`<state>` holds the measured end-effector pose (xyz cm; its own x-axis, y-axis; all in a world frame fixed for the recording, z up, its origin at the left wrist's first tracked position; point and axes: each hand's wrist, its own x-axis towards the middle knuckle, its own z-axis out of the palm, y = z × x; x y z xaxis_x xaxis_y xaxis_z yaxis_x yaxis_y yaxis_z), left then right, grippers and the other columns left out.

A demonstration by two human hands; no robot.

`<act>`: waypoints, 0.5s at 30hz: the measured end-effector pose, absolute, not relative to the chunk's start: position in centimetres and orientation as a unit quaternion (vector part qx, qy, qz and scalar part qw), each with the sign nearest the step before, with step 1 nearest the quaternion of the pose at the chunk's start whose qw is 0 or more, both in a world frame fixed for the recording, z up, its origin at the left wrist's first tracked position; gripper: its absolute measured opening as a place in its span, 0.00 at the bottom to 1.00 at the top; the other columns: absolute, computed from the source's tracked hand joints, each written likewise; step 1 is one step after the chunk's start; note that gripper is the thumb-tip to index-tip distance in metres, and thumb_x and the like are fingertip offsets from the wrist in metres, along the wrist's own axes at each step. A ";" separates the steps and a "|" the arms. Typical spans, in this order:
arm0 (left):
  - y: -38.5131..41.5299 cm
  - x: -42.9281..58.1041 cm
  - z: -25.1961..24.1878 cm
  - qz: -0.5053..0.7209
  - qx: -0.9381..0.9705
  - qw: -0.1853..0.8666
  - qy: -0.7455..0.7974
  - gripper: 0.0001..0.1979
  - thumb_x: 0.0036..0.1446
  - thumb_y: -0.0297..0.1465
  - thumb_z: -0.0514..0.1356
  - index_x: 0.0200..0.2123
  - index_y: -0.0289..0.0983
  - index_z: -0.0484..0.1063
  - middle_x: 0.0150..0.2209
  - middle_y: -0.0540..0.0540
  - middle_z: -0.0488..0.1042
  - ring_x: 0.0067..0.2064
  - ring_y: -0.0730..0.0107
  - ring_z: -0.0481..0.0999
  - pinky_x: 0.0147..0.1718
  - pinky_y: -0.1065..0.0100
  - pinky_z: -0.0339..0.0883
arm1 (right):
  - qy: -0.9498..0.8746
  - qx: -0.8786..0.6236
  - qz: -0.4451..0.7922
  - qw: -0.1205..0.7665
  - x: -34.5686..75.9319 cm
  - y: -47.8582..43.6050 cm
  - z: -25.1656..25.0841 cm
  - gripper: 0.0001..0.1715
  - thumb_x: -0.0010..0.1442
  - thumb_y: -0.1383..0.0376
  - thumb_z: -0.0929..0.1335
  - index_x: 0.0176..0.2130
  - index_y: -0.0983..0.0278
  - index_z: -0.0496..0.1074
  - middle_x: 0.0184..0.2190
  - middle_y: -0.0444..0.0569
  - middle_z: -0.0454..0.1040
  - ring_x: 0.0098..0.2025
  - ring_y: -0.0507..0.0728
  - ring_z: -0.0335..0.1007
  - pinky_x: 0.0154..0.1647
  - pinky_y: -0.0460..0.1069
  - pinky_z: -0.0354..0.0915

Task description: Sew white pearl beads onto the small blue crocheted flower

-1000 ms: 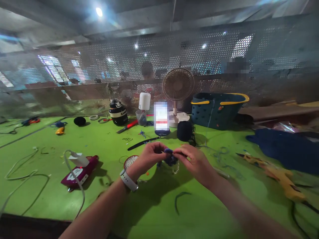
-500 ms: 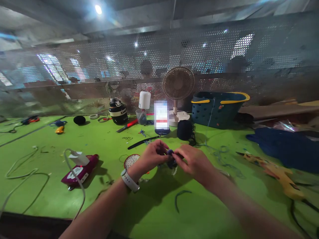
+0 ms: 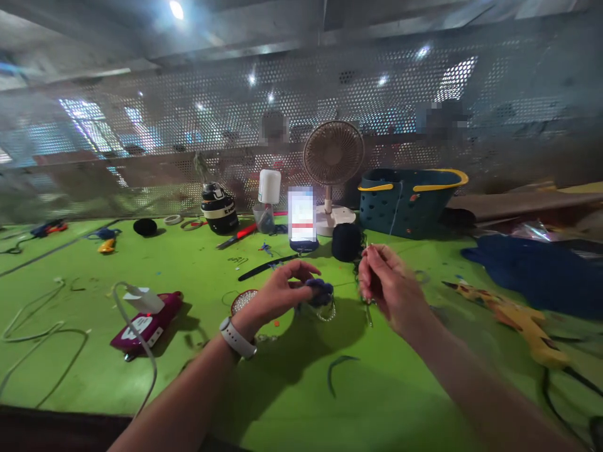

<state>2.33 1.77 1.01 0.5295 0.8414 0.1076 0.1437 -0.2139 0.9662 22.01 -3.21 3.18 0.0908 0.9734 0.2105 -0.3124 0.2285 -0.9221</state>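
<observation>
My left hand (image 3: 285, 289), a white watch on its wrist, pinches a small blue knitted-looking piece (image 3: 321, 292) between thumb and fingers. A loop of small pale beads (image 3: 326, 314) hangs below the piece. To the right and apart from it, my right hand (image 3: 389, 279) is closed on a thin needle-like tool (image 3: 368, 247), whose tip shows above the fingertips. The tool's exact kind is too small to make out. Partly behind my left wrist stands a red-rimmed dish of white beads (image 3: 244, 301). A dark ball of yarn (image 3: 346, 242) lies beyond my hands.
A lit phone (image 3: 302, 216), a fan (image 3: 333, 154) and a blue basket (image 3: 405, 204) stand at the back of the green table. At left is a purple power strip (image 3: 146, 323) with a cable. A yellow glue gun (image 3: 513, 317) and dark blue cloth (image 3: 522, 273) lie at right.
My right hand has moved right and slightly up, away from the blue piece. The left hand still holds the piece, and its bead loop shows more fully. The view has shifted slightly.
</observation>
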 end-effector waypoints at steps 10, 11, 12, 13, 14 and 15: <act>2.5 1.9 0.6 0.380 0.684 0.535 0.320 0.13 0.50 0.26 0.65 0.40 0.34 0.68 0.36 0.47 0.73 0.39 0.71 0.74 0.38 0.68 0.68 | -0.418 -0.278 0.376 0.778 24.0 -3.7 5.7 0.17 0.44 0.56 0.78 0.27 0.60 0.71 0.18 0.36 0.65 0.21 0.48 0.65 0.31 0.49 0.72; 2.5 1.9 0.6 0.381 0.681 0.535 0.325 0.14 0.50 0.26 0.65 0.40 0.34 0.68 0.36 0.48 0.73 0.38 0.71 0.74 0.38 0.69 0.68 | -0.413 -0.273 0.347 0.796 24.3 -3.7 6.0 0.15 0.45 0.56 0.77 0.27 0.60 0.71 0.18 0.36 0.66 0.22 0.48 0.65 0.35 0.51 0.73; 2.5 1.9 0.7 0.382 0.679 0.534 0.328 0.14 0.50 0.25 0.65 0.40 0.34 0.68 0.36 0.48 0.73 0.38 0.72 0.74 0.37 0.69 0.68 | -0.405 -0.271 0.318 0.813 24.6 -3.7 6.2 0.14 0.47 0.58 0.76 0.28 0.60 0.71 0.19 0.36 0.66 0.23 0.48 0.66 0.39 0.53 0.73; 2.5 1.9 0.8 0.384 0.677 0.533 0.332 0.14 0.50 0.25 0.65 0.40 0.34 0.69 0.36 0.48 0.72 0.38 0.72 0.74 0.37 0.69 0.68 | -0.397 -0.271 0.288 0.828 24.9 -3.7 6.3 0.12 0.49 0.59 0.75 0.28 0.61 0.71 0.20 0.37 0.66 0.23 0.48 0.66 0.43 0.55 0.72; 2.5 1.9 0.8 0.383 0.677 0.531 0.336 0.14 0.50 0.25 0.65 0.40 0.34 0.69 0.35 0.48 0.72 0.37 0.72 0.74 0.37 0.69 0.68 | -0.389 -0.274 0.259 0.841 25.3 -3.6 6.4 0.10 0.52 0.61 0.74 0.28 0.61 0.71 0.20 0.37 0.67 0.24 0.49 0.66 0.45 0.57 0.71; 2.5 1.8 0.9 0.380 0.678 0.529 0.341 0.13 0.50 0.25 0.65 0.40 0.34 0.69 0.35 0.48 0.72 0.37 0.72 0.74 0.37 0.69 0.68 | -0.381 -0.280 0.229 0.851 25.8 -3.5 6.4 0.08 0.53 0.63 0.73 0.28 0.62 0.71 0.21 0.38 0.66 0.24 0.49 0.65 0.47 0.57 0.70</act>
<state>1.84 2.45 0.91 0.4786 0.8643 0.1548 0.0587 -0.2075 0.9765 25.77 -3.53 6.42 0.6038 0.6036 0.5207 -0.1766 0.7383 -0.6510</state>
